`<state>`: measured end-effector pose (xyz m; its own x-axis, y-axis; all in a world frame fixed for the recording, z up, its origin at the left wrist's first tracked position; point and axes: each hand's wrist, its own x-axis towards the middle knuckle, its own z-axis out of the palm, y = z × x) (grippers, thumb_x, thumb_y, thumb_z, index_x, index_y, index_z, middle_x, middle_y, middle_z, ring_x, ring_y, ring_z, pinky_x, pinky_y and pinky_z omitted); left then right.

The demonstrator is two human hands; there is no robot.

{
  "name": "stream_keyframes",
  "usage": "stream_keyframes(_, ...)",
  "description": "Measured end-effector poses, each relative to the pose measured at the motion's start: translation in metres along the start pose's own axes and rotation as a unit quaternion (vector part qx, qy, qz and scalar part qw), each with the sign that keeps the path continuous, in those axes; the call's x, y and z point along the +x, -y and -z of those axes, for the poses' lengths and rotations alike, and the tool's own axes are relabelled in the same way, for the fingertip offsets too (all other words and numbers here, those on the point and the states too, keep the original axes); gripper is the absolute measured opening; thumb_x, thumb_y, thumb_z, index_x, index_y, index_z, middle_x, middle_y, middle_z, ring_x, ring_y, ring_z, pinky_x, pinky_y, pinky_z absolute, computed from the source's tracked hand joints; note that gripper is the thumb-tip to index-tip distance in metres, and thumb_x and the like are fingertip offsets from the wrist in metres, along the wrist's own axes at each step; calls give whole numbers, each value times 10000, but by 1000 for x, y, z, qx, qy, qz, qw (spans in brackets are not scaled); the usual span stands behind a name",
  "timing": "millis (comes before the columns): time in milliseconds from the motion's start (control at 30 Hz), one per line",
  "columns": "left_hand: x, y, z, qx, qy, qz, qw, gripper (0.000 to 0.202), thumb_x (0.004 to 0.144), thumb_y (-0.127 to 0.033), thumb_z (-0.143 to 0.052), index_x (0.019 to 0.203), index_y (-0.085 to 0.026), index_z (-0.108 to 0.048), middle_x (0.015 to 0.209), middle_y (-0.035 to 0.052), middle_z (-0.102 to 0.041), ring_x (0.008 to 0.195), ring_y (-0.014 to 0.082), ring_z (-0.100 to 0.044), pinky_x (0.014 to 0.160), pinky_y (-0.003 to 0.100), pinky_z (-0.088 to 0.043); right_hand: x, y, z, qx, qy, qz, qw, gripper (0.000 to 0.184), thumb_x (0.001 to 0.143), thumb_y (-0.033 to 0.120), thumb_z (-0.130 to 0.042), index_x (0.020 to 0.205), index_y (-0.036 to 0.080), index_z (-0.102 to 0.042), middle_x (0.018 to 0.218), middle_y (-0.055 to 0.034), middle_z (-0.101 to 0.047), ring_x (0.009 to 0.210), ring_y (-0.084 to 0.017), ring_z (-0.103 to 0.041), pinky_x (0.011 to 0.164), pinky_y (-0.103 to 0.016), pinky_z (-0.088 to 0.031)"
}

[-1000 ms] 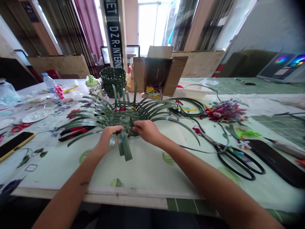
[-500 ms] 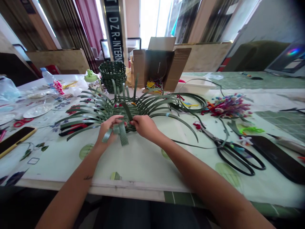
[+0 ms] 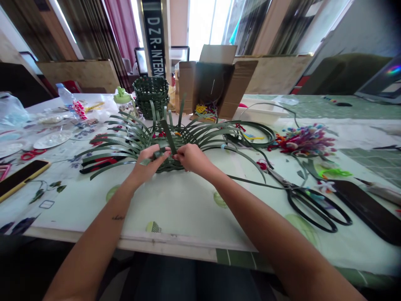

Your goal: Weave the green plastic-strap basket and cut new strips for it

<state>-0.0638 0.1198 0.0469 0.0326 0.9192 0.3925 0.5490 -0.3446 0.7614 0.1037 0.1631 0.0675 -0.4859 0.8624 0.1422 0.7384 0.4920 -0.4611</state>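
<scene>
A half-woven base of flat green strips lies on the table, its loose ends fanning out left, right and upward. My left hand is closed on several strip ends folded up at the near edge of the weave. Close beside it, my right hand pinches a green strip at the same near edge. One strip stands up slanted between the two hands.
A finished green basket and an open cardboard box stand behind the weave. Large black scissors and a dark phone lie right; a heap of coloured bits beyond. Red-handled pliers, another phone and a bottle lie left.
The strip ends that hung toward me have been folded up against the weave by my left hand. Both hands moved slightly away from me, and the camera shifted a little.
</scene>
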Motion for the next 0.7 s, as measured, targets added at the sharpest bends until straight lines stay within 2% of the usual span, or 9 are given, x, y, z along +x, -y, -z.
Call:
stream_keyframes(100,3,3,0,-33,11,-13,999,345,799,-410,-581,1054,-180,-612,969,36,-658,908,178,-595,770,270,-484,1,-2,-1,10,6,5,1000,232,841,241,-519,676,132,-640,551,-8,-534,488,-83,-382,492,-243,-239)
stream_keyframes(167,4,7,-1,-62,22,-10,998,417,782,-372,-608,1150,-183,-563,945,38,-664,871,174,-611,748,270,-497,1,-3,-2,10,4,14,1000,220,832,222,-514,682,134,-649,566,-16,-555,502,-88,-388,500,-246,-241)
stream_keyframes(267,2,16,-4,-51,10,-23,998,392,788,-325,-600,1153,-186,-571,856,29,-665,798,164,-621,704,262,-509,1,-2,-3,-7,-4,12,1000,219,821,221,-522,670,135,-655,592,-27,-577,516,-92,-376,503,-250,-239)
stream_keyframes(333,-4,21,-5,-37,-12,-49,998,367,789,-289,-587,1140,-182,-580,897,42,-660,819,166,-626,736,272,-517,1,-1,-3,-19,-9,8,1000,237,828,242,-526,658,136,-654,604,-31,-584,519,-94,-372,500,-252,-236)
stream_keyframes(467,-28,19,0,-33,-42,-64,996,540,776,-269,-588,1293,-198,-449,1160,93,-599,1053,215,-591,894,338,-498,1,0,-4,-35,-14,8,999,242,841,271,-536,678,145,-663,632,-42,-609,533,-103,-428,498,-257,-236)
stream_keyframes(533,-46,12,5,-10,-53,-58,997,556,813,-297,-552,1338,-213,-388,1254,98,-551,1137,221,-548,952,366,-471,1,0,-5,-49,-18,3,999,244,837,290,-554,673,148,-663,639,-50,-616,539,-110,-459,491,-261,-231)
stream_keyframes(600,-65,7,10,55,-101,-30,993,515,835,-333,-542,1317,-213,-407,1267,99,-546,1151,225,-539,969,383,-459,2,0,-5,-55,-18,2,998,248,834,302,-563,663,153,-661,647,-55,-624,548,-119,-481,487,-264,-229)
stream_keyframes(700,-91,9,14,178,-138,-7,974,344,855,-349,-530,1164,-199,-526,1147,90,-605,1064,228,-582,905,382,-494,3,-1,-6,-51,-19,3,998,240,827,298,-570,651,162,-660,653,-56,-636,568,-131,-502,493,-265,-237)
